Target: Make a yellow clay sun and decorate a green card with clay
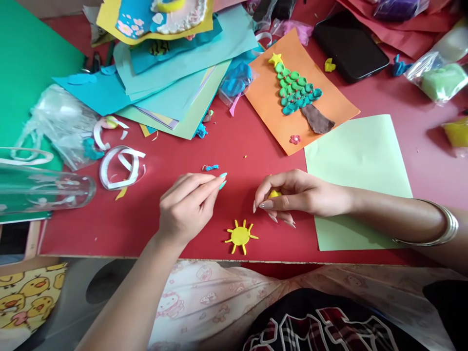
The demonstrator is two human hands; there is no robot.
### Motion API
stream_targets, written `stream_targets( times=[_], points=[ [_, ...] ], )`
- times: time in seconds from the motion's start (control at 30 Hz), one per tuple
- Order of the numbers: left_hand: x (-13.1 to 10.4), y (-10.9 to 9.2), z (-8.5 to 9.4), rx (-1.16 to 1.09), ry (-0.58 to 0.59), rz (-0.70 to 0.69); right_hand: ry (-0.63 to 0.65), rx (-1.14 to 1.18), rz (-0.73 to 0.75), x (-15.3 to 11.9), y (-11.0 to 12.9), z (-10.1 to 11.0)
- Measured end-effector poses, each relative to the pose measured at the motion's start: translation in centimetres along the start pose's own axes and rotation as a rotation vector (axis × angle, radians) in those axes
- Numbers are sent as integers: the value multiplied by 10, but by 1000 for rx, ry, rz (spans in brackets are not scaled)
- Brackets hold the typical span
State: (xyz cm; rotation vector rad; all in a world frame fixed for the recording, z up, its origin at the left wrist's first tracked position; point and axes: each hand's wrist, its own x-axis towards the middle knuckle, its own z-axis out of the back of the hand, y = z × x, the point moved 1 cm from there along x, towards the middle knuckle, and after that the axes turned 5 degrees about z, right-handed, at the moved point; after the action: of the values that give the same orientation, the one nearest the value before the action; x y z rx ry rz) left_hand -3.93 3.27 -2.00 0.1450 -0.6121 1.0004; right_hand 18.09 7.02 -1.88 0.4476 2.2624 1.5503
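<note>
A yellow clay sun (240, 236) with short rays lies flat on the red tabletop, close to its front edge. Above and left of it, my left hand (188, 207) is raised with its fingers pressed together; whatever may be between the tips is too small to see. My right hand (292, 195) curls loosely, with a lump of yellow clay (275, 194) showing inside its fingers. Part of that lump is hidden by the thumb and index finger. Beyond my left hand is a small blue clay scrap (211, 167).
A light green sheet (361, 161) lies under my right forearm, beside an orange card (270, 92) with a clay tree. Stacked papers (161, 83), a white paper strip roll (120, 168) and a clear glass (66, 190) sit left. A black phone (351, 44) rests at back.
</note>
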Motion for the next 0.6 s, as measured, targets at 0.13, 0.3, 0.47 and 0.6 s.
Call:
stream_targets(
  times=[0.13,0.3,0.47,0.6],
  points=[
    [-2,-2,-3,11,10,-47,3,-5,3,0,0,0],
    [-5,0,-3,17,-16,-52,12,-12,18,0,-1,0],
    [-11,2,-3,105,69,-48,12,-39,23,-1,-1,0],
    [-15,1,4,117,100,-114,13,-53,15,-1,-1,-1]
  ],
)
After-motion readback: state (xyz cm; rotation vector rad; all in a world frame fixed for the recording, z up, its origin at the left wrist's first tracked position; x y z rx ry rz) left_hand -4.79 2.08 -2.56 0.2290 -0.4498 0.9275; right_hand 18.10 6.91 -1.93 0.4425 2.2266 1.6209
